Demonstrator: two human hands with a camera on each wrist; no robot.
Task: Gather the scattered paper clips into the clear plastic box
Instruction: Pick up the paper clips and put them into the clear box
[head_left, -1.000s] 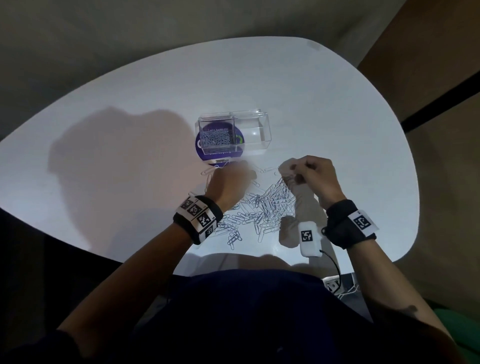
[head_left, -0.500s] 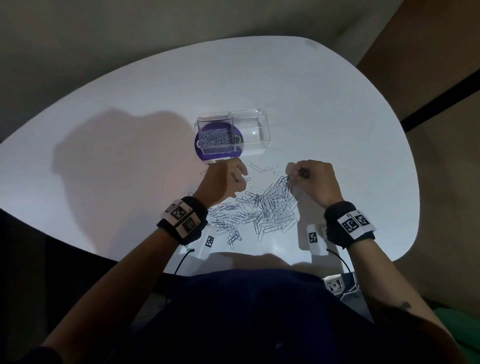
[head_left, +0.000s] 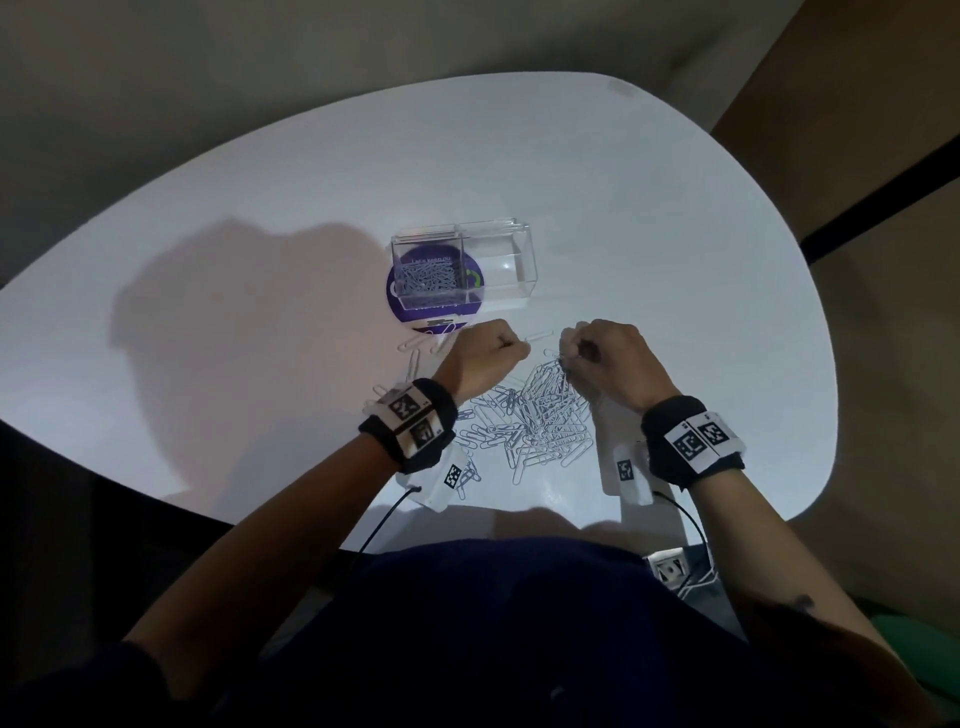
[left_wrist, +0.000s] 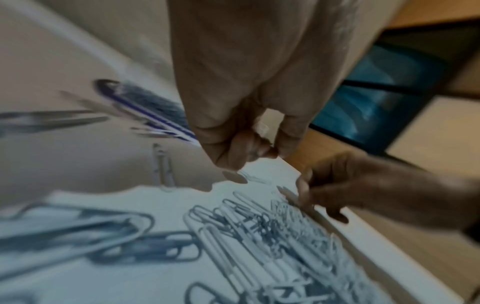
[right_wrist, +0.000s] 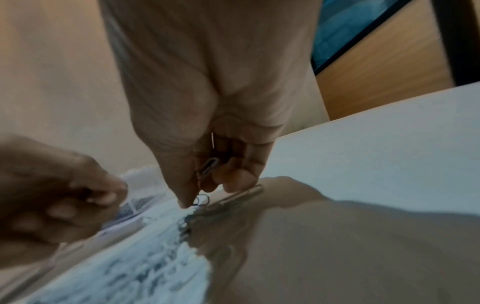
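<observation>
Both hands have closed toward each other just before the box (head_left: 462, 270). My right hand (head_left: 605, 358) pinches clips (right_wrist: 207, 166) off the pile (head_left: 540, 415); left hand (head_left: 485, 358) curls round some. I'd fill each fist, then drop inside the box.

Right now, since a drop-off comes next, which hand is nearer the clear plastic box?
Left. The left hand sits just below the clear plastic box, almost under its filled side; the right hand lies farther off, down and rightward.

Both hands fisted, knuckles up: left hand (head_left: 485, 358) at 9 o'clock, right hand (head_left: 605, 358) at 3, wrists banded.
</observation>
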